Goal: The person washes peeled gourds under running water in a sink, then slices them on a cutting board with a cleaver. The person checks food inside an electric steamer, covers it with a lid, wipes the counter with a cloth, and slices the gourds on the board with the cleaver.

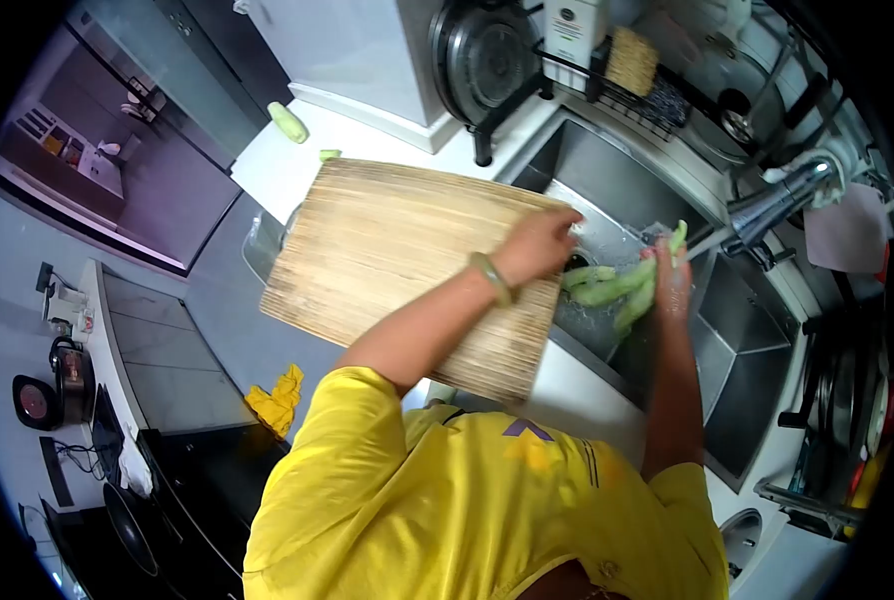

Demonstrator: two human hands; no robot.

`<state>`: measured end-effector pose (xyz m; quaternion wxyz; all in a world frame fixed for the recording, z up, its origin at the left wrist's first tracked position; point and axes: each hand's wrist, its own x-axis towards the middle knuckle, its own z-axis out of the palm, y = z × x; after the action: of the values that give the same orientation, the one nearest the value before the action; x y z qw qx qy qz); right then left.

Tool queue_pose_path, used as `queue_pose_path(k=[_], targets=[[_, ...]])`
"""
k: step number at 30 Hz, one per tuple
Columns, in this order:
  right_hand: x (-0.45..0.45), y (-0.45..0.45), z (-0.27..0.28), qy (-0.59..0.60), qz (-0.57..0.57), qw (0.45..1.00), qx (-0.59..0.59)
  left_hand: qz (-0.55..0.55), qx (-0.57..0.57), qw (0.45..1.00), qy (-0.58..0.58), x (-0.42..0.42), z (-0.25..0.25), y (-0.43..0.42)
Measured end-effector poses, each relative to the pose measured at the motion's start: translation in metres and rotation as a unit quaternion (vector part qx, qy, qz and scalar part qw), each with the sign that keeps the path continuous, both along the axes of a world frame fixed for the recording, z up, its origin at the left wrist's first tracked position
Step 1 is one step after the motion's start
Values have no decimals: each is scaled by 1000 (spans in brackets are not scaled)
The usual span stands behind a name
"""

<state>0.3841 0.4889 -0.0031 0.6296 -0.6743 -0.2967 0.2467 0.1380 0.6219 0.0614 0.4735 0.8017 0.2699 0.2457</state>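
My left hand [539,243], with a bangle at its wrist, is closed at the right edge of a wooden cutting board [397,235]. My left forearm crosses above the board, which juts out past the counter edge. To the right, my right hand [670,275] is wet and over the steel sink [622,160]. Its fingers are around long pale green vegetable pieces [607,288], with one end poking up above the fingers. Splashing water shows around these pieces. The faucet [782,205] points toward my right hand. Parts of the fingers are hidden.
A pale green vegetable piece [288,122] lies on the white counter [352,120], beyond the board. A rack with lids [492,60] and a sponge [632,62] stand behind the sink. A yellow cloth [277,400] hangs at left. A second basin [737,350] is at right.
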Motion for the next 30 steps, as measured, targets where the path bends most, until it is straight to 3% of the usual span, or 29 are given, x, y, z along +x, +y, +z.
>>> queue_pose_path(k=[1,4,5,8,9,10,11,13,15,18,19,20,21,22,24,25,26,30], targets=[[11,0,-9,-73,12,997,1,44,-54,997,-24,-26,7,25],[-20,3,13,-56,-65,994,63,249,86,965,-19,-120,8,121],[-22,3,7,-40,-94,991,91,281,163,945,47,-158,4,159],[-22,-1,5,-65,-104,992,1,398,231,862,210,-238,-6,249],[-17,0,4,-79,-110,991,-21,386,155,863,287,-247,4,263],[-15,4,0,23,-142,989,46,360,145,870,305,-252,-1,277],[-9,-2,-1,-30,-142,989,-14,335,135,875,324,-257,-6,290],[-49,13,33,-16,-258,966,-18,283,111,893,332,-252,-21,311],[-27,2,6,-26,-221,974,50,272,124,902,313,-254,-25,331],[-21,-12,-5,-43,-252,961,105,440,149,863,198,-278,-22,371],[-17,-15,-11,-57,-293,946,124,472,165,848,178,-298,-47,415],[-17,-22,-12,-148,-289,943,77,494,157,833,195,-312,-59,443],[-38,-16,7,-89,-322,941,52,505,139,817,240,-325,-68,466],[-36,-22,4,-158,-325,932,-10,509,124,804,279,-331,-75,484],[-38,-25,4,-203,-262,943,19,516,109,793,305,-330,-83,497],[-47,-17,14,-142,-308,940,-24,522,109,787,310,-325,-82,496],[-61,-9,27,-187,-300,935,-30,528,110,781,316,-319,-81,494],[-63,3,42,-49,-265,962,38,447,-88,867,201,-317,-53,474]])
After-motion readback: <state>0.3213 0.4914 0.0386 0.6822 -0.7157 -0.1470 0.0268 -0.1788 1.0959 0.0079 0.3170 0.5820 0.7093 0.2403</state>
